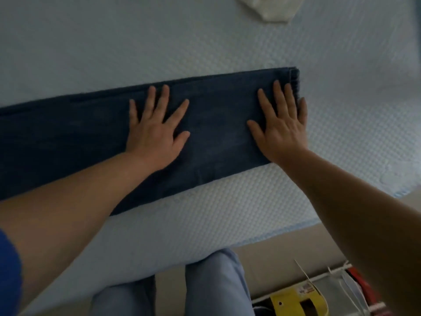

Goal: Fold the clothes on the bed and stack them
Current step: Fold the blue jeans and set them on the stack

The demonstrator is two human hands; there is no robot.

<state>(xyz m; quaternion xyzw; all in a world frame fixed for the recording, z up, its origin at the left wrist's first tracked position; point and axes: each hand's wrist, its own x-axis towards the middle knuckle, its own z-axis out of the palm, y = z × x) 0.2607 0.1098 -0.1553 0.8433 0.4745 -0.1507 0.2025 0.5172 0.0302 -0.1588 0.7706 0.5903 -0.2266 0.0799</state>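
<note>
One pair of dark blue denim jeans [216,133], folded lengthwise into a long flat strip, lies across the pale blue bed with a dimpled quilted cover [205,42], running from the left edge of the view to a hemmed end near the middle right. Two bare hands lie on it. The left hand [155,135] rests flat on the middle of the strip with all five fingers straight and spread. The right hand [282,128] rests flat on the hemmed end, fingers straight and spread, its little finger lying over the end onto the cover. Neither hand grips or pinches the cloth; both press palm-down. One crumpled white cloth item [271,8] sits at the far top edge of the bed, well apart from the jeans. The person's two legs in light blue trousers [211,286] stand against the near side of the bed. At the lower right, on the floor, one white wire rack [337,279] holds a yellow packet [293,302] and some red and white items too blurred to tell.
</note>
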